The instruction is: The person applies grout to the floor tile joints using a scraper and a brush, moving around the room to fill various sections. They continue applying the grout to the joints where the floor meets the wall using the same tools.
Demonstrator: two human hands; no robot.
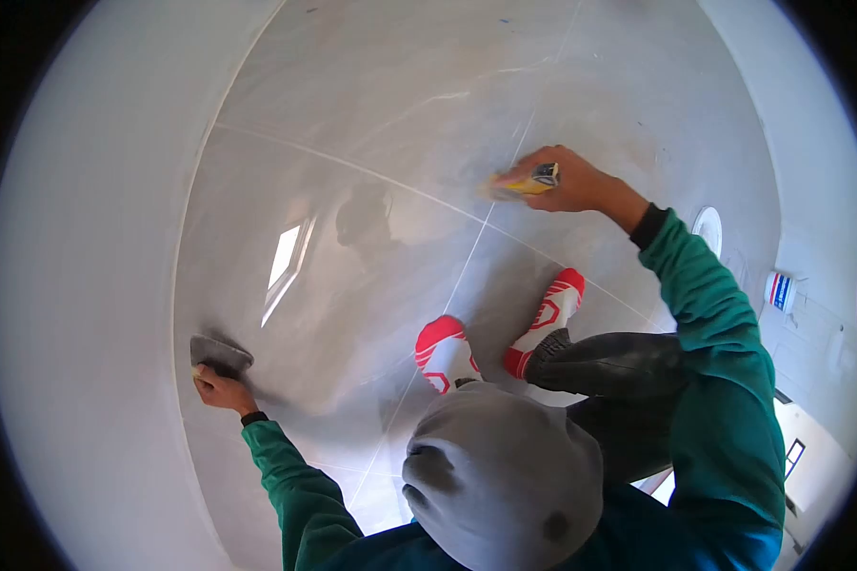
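- Gripping the flat grey tool, the left hand is closed at its near side, beside the edge of the wall. This hold appears to leave the broad plate clear of the fingers; the handle is largely hidden.
- The right hand is clamped around the yellow-handled tool, close to the crossing of the white joint lines. The dark handle end projects from the fist. The opposite end is blurred, so its shape and contact with the floor cannot be confirmed.
- Both arms are spread: left arm toward the wall, right arm forward. The wide reach presumably allows each tool to be handled separately, well apart from the other.
- The red-and-white socks rest on the tiled floor between the two hands. The knees appear bent, a posture that likely brings the hands down to floor level.
- The grey cap covers the lower centre of the view and hides part of the body.
- At the right, a round white object and a white tub lie beyond the right forearm, apart from both tools.
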